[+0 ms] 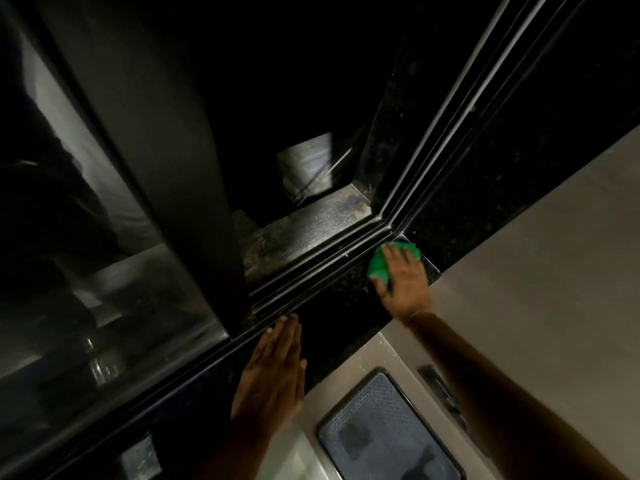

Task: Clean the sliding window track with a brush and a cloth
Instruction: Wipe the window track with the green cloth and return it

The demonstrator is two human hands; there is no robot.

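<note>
The window track runs as dark parallel rails from the sliding pane at lower left up to a corner at centre right. Beside it lies a black speckled stone sill. My right hand presses flat on a green cloth at the sill's right end, next to the track corner. My left hand rests flat on the sill, fingers together, fingertips near the track's edge, holding nothing. No brush is in view.
The sliding glass pane with its dark frame stands at the left over the track. A dusty outer ledge lies beyond the rails. A beige wall and a dark textured panel sit at lower right.
</note>
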